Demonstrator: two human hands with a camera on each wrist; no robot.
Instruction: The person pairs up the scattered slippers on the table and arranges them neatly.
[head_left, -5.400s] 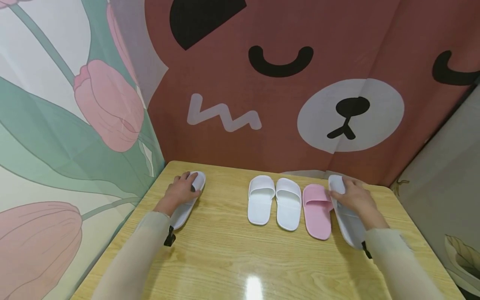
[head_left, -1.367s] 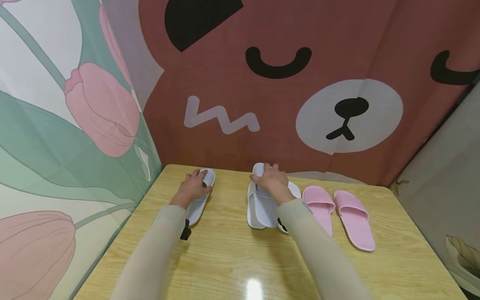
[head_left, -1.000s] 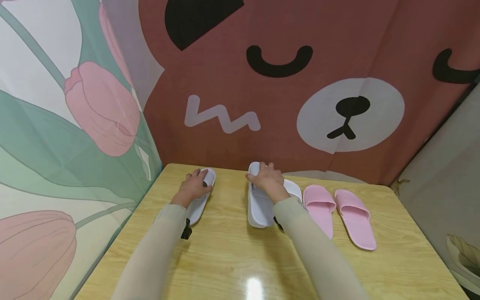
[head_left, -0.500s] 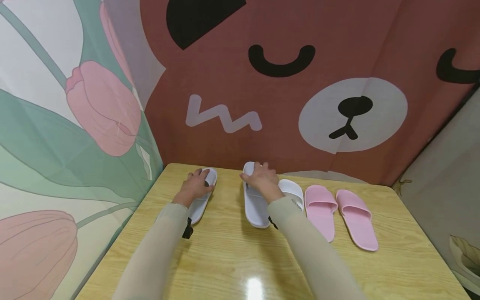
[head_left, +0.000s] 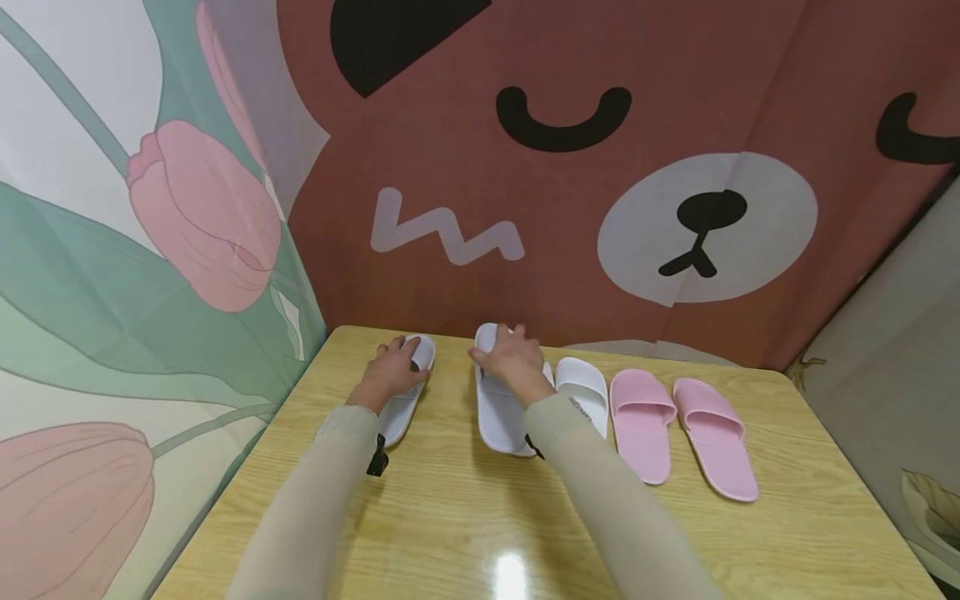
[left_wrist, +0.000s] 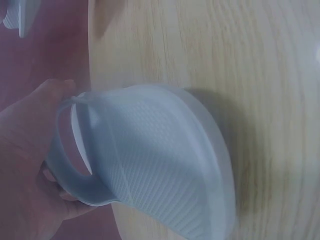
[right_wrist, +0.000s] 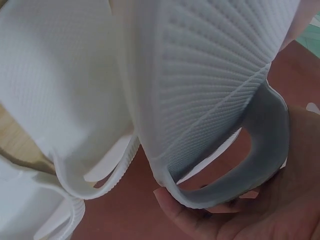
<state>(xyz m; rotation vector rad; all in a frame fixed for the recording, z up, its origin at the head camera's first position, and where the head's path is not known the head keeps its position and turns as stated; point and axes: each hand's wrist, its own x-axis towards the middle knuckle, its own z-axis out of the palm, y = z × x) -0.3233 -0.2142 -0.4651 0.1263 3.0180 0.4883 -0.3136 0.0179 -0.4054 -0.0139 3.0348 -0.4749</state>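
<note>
My left hand grips a pale grey slipper by its strap, at the table's back left. In the left wrist view that slipper is tilted, and the fingers curl around the strap. My right hand grips the matching grey slipper by the strap. It partly covers a white slipper behind it. A second white slipper lies just to the right, partly hidden by the sleeve. In the right wrist view, the held slipper is beside the white slipper.
Two pink slippers, one nearer the white pair and one farther right, lie on the wooden table. A printed bear curtain hangs directly behind the table, and a tulip-patterned one stands at the left.
My right hand has carried its slipper leftward from over the right pink slipper, past the white pair, and still drifts left. My left hand with its slipper has shifted slightly right.
</note>
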